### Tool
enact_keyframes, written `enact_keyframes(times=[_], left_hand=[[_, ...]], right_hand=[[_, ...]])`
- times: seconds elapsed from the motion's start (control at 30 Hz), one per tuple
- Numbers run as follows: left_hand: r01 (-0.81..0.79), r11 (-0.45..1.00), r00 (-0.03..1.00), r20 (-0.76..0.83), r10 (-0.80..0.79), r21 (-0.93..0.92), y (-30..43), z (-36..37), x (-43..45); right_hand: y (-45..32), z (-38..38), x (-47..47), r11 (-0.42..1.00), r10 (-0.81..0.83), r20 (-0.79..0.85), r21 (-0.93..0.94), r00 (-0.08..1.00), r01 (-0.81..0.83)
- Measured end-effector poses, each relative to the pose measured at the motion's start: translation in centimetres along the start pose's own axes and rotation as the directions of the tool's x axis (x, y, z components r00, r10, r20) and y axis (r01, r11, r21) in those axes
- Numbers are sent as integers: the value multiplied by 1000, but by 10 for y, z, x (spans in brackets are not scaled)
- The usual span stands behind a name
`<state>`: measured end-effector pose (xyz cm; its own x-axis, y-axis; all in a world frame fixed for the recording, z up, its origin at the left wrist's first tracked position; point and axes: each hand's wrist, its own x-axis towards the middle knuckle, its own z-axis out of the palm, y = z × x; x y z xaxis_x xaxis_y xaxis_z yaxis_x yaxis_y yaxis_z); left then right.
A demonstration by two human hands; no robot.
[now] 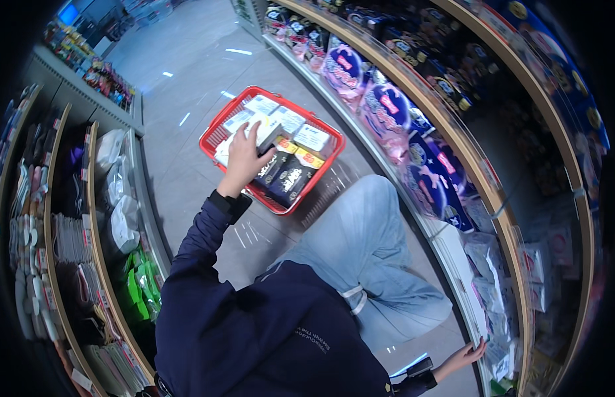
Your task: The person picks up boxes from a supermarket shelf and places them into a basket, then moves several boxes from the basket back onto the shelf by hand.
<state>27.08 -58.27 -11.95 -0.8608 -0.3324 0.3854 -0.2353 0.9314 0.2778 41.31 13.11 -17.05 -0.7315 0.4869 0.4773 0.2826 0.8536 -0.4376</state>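
Observation:
A red plastic shopping basket (286, 212) stands on the floor in front of my knees. My left hand (244, 158) hovers over or rests on the white packs in it, fingers apart; contact is hard to tell. White printed packs (287, 119) fill the far part, and another white pack (312, 137) lies at the right. Dark packs with yellow labels (290, 176) sit at the near side. My right hand (467, 355) reaches to the bottom shelf at the lower right, its fingers extended near clear-wrapped packs (497, 355). Nothing shows in that hand.
Purple and pink bags (386, 109) line the bottom shelf on the right, below a wooden shelf edge (466, 144). Left shelves hold folded textiles (71, 238), white bags (123, 223) and green packs (142, 288). Grey floor tiles (188, 99) run between the shelves. My bent leg (357, 233) is beside the basket.

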Motion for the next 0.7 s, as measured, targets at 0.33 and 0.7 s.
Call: enact_keyframes(times=[0.33, 0.7], left_hand=[[357, 931, 865, 350, -359, 75, -152, 52, -12], [258, 966, 962, 86, -260, 35, -113, -8, -11]], right_hand=[[-100, 35, 8, 974, -102, 168, 218, 980, 64], [-148, 30, 20, 948, -175, 313, 308, 934, 75]])
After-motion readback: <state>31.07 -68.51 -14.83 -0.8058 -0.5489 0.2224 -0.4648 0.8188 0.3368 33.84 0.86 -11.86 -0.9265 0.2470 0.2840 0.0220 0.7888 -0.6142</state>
